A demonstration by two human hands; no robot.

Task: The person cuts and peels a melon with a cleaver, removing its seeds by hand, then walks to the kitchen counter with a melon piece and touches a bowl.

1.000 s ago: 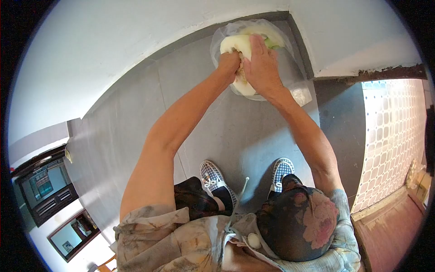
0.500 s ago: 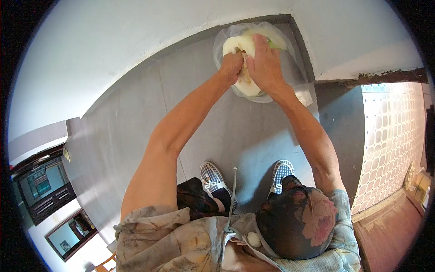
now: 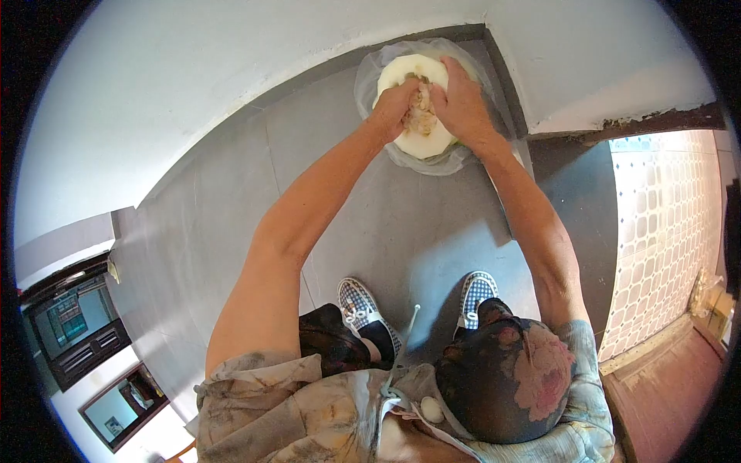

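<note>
A large cut melon or gourd point(image 3: 426, 145) shows its round pale face, with a thick whitish rim and loose seedy pulp point(image 3: 421, 122) in the middle. It sits on a clear plastic bag point(image 3: 370, 75) on the floor. My left hand point(image 3: 395, 106) is closed at the left side of the hollow, its fingertips sunk in the pulp and partly hidden. Across from it, my right hand point(image 3: 465, 108) grips the right side of the rim, with its fingers over the outer edge and its thumb near the pulp.
Grey floor tiles point(image 3: 231, 170) spread around my two checked shoes point(image 3: 358, 302). White walls point(image 3: 587, 69) meet in a corner behind the bag. A patterned tiled surface point(image 3: 664, 231) and a reddish-brown wooden board point(image 3: 664, 393) lie at the right.
The melon's cut face has turned more into view, showing more rim and pulp. My right hand has shifted slightly right along the rim, while my left hand stays at the pulp.
</note>
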